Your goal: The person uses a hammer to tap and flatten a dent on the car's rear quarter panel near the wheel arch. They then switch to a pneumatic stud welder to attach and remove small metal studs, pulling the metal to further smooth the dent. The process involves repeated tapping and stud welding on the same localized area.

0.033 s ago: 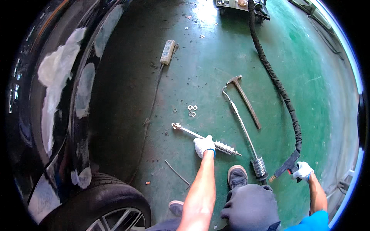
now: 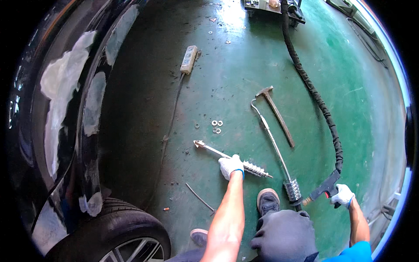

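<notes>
White-gloved, our left hand grips the ribbed metal slide puller mid-length, over the near floor left of the hooked rod; our right hand clasps the black gun. We'd best steady both, keeping the hose untwisted.

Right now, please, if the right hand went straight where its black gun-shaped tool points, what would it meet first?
Probably the black end of the silver coil-wrapped rod; depth is unclear.

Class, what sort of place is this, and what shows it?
Probably a car body shop: pale filler-like patches on the dark car, a hammer on the floor, and a pistol-shaped tool in the right hand.
</notes>
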A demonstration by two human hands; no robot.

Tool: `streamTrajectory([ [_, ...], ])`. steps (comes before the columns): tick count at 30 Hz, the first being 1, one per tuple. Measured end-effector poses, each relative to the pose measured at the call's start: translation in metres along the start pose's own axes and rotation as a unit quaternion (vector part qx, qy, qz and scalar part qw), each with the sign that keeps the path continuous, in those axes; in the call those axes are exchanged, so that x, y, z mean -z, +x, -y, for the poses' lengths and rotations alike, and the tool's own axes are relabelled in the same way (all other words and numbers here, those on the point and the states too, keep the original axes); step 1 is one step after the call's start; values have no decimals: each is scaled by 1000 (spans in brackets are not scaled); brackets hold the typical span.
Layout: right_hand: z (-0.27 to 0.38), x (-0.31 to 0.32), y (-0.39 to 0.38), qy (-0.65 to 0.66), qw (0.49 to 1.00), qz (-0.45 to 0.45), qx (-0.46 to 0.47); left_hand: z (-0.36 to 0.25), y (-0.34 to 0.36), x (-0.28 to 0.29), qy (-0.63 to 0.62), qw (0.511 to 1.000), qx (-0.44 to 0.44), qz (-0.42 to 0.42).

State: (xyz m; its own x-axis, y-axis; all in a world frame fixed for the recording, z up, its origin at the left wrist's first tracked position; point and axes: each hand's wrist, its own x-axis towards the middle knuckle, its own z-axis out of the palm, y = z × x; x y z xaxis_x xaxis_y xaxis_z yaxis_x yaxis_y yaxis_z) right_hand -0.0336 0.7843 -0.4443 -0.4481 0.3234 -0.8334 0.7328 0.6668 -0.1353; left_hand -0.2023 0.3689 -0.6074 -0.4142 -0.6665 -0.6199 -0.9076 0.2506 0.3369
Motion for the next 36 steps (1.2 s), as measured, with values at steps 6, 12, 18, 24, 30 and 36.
streamTrajectory([
  [6,102,-47,-33,394,902,166,55,15,14,1,-614,753,162,173],
  [12,106,-78,-32,469,861,134,142,-8,-45,136,-671,706,83,210],
  [18,109,-72,-39,505,824,152,209,-44,-126,241,-764,611,-37,205],
  [24,133,-56,-69,483,820,170,258,-44,-181,270,-773,601,-108,170],
  [30,145,-48,-94,286,872,81,388,-29,-222,308,-785,561,-137,224],
  [36,148,-43,-113,388,853,104,334,-27,-248,325,-803,533,-155,216],
])
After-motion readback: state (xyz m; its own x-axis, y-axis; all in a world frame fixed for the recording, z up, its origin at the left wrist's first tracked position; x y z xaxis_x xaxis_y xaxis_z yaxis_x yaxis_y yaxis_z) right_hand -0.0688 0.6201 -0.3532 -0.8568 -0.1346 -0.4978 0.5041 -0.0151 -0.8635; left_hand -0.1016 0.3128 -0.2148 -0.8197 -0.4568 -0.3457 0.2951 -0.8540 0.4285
